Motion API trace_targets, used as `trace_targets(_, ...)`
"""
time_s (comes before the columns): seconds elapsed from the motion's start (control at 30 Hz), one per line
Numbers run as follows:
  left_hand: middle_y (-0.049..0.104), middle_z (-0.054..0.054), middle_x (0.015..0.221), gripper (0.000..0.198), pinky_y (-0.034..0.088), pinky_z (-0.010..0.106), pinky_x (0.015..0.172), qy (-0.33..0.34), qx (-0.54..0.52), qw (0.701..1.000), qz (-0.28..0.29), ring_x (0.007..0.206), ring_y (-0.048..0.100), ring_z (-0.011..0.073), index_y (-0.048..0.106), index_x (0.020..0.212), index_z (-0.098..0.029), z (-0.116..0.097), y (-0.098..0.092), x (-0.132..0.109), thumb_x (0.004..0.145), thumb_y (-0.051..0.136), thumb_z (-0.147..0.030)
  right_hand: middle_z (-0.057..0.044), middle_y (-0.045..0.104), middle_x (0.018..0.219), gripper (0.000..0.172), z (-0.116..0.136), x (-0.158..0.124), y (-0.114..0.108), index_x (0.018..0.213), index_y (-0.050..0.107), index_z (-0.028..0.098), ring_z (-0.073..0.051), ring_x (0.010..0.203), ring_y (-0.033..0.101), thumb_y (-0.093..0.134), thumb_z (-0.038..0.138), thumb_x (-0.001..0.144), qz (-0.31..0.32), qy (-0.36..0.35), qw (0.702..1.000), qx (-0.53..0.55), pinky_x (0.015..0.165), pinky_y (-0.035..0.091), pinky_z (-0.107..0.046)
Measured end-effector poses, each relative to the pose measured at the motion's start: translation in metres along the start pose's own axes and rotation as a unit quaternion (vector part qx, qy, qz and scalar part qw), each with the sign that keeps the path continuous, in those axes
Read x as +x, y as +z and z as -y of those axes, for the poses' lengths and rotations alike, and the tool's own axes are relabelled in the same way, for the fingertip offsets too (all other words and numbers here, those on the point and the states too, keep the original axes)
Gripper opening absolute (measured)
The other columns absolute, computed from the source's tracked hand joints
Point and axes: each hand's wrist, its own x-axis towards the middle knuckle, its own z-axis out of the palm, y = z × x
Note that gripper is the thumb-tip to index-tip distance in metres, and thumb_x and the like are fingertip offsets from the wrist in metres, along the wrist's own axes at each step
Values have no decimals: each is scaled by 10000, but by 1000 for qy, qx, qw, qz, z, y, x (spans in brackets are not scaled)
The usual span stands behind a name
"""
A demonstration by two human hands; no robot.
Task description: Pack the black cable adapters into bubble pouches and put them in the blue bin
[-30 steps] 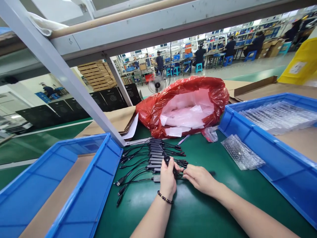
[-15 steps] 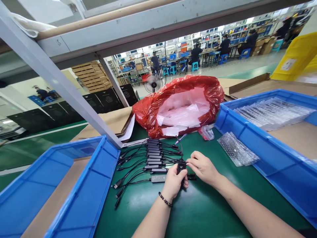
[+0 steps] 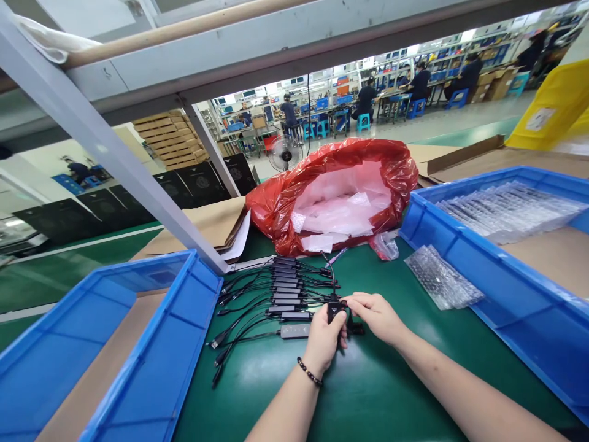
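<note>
My left hand point(image 3: 324, 337), with a beaded bracelet at the wrist, grips a small black device point(image 3: 334, 311) between thumb and fingers. A black cable point(image 3: 332, 273) runs up from its top. My right hand point(image 3: 375, 314) is pinched at the device's right edge, on what looks like a thin black cable. Left of my hands, several grey adapters with black cables point(image 3: 288, 291) lie in a column on the green table point(image 3: 257, 393). The nearest adapter point(image 3: 294, 331) is larger and lies beside my left hand.
Blue bins stand left point(image 3: 184, 344) and right point(image 3: 497, 270); the right one holds bubble bags. More bubble bags point(image 3: 442, 277) lie beside it. Behind are a red bag point(image 3: 276, 209), a slanted metal post point(image 3: 115, 147) and a fan point(image 3: 285, 153). People sit far back.
My right hand has shifted slightly left, closer against the device. A dark curved cable now shows beneath its fingers. The device sits a little more upright in my left hand.
</note>
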Motion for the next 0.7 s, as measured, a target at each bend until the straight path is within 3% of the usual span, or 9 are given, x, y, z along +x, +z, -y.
trace_targets(0.1,504,-12,620,309,340,141,290,16,-28,999,16,461,455,72,521,793,-132,0,-2,1,669,625,-395,7,504,496,413,0,2,2,557,588,128,-63,413,335,540,491,750,26,77,989,126,414,251,-213)
trace_targets(0.2,534,15,654,280,328,130,281,10,-65,996,65,459,474,70,523,777,-121,0,-2,0,700,609,-377,25,521,493,326,-2,3,6,762,614,130,-60,380,379,660,436,659,29,124,962,241,391,237,-194)
trace_targets(0.27,550,25,654,273,319,125,275,1,-92,991,95,446,483,68,521,781,-115,1,-2,0,718,598,-368,44,500,457,320,-4,3,7,799,597,137,-67,371,408,691,395,635,31,129,949,285,390,261,-187)
trace_targets(0.5,546,-4,575,320,304,119,255,-26,-134,982,128,429,537,96,495,792,-127,1,0,-1,675,647,-384,22,526,549,263,-1,0,7,699,572,149,-90,425,473,682,383,655,17,88,954,287,421,346,-216)
trace_targets(0.6,525,-28,540,325,287,117,248,-30,-113,986,118,417,544,100,478,768,-137,-2,0,-3,655,662,-380,5,529,621,270,4,-1,6,653,573,151,-101,515,494,671,402,665,-11,45,972,231,487,387,-232)
trace_targets(0.7,537,-34,529,326,269,118,245,-32,-81,991,97,404,558,108,476,783,-139,-4,1,-4,660,653,-383,12,528,640,288,7,-1,6,715,572,154,-96,532,494,679,415,654,-4,51,970,238,504,386,-224)
